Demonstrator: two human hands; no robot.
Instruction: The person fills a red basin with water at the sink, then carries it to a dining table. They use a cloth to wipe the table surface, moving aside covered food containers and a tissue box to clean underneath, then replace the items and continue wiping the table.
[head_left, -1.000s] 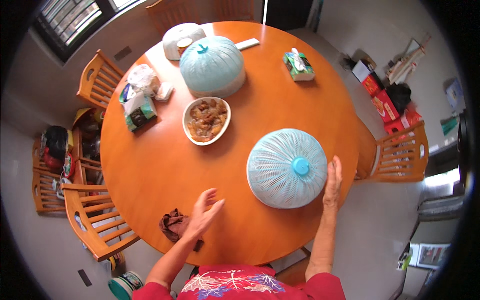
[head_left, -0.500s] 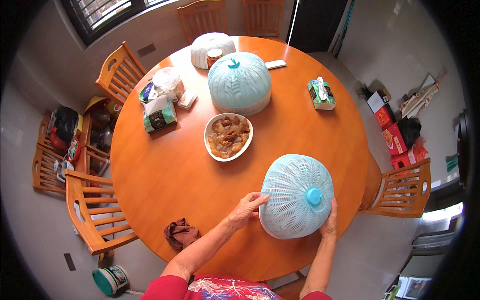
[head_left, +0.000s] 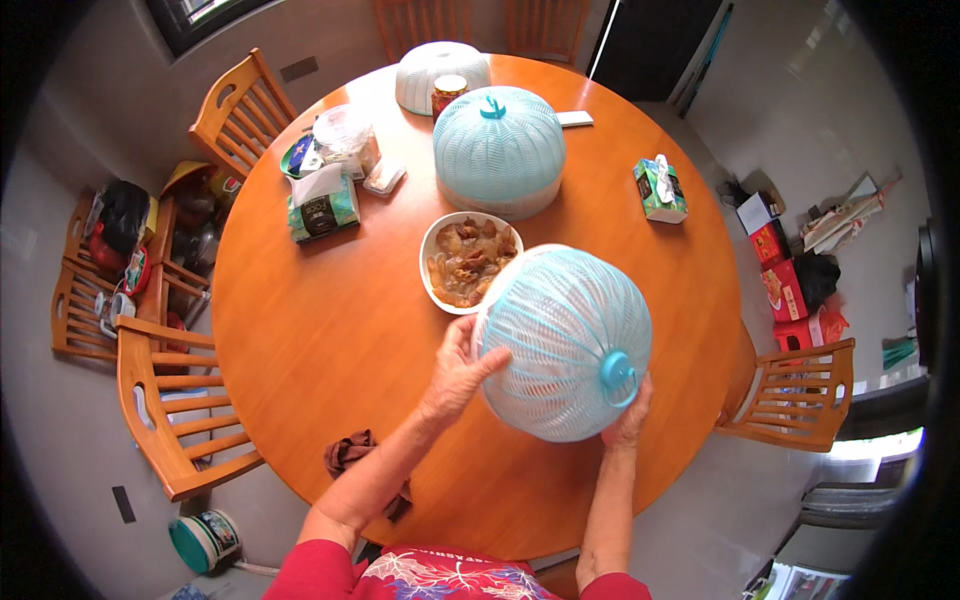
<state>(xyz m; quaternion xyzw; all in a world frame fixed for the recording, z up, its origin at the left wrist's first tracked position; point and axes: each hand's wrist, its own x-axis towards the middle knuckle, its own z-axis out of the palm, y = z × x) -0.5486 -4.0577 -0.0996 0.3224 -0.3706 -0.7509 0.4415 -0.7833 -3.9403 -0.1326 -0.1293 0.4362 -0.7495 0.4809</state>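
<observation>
Between my two hands is a light blue mesh food cover (head_left: 565, 345) with a round blue knob, tilted so its rim faces left toward the bowl. My left hand (head_left: 462, 372) grips the rim on the left side, thumb over the mesh. Fingers of my right hand (head_left: 630, 412) hold the lower right side near the knob, partly hidden by the cover. Just beyond its rim stands a white bowl (head_left: 430, 280) of brown cooked food (head_left: 470, 262). The cover's upper left edge overlaps the bowl's right side in view.
Another blue food cover (head_left: 500, 150) stands behind the bowl, near a jar (head_left: 449, 92) and a white cover (head_left: 420, 75). Tissue packs (head_left: 325, 212) lie left, a tissue box (head_left: 660, 195) right. A brown cloth (head_left: 350, 452) is by my left forearm. Wooden chairs (head_left: 190, 420) surround the round table (head_left: 320, 350).
Both hands have lifted the food cover and moved it away from me and slightly left, toward the bowl. Its rim has tipped up on the left. The view has shifted a little.
</observation>
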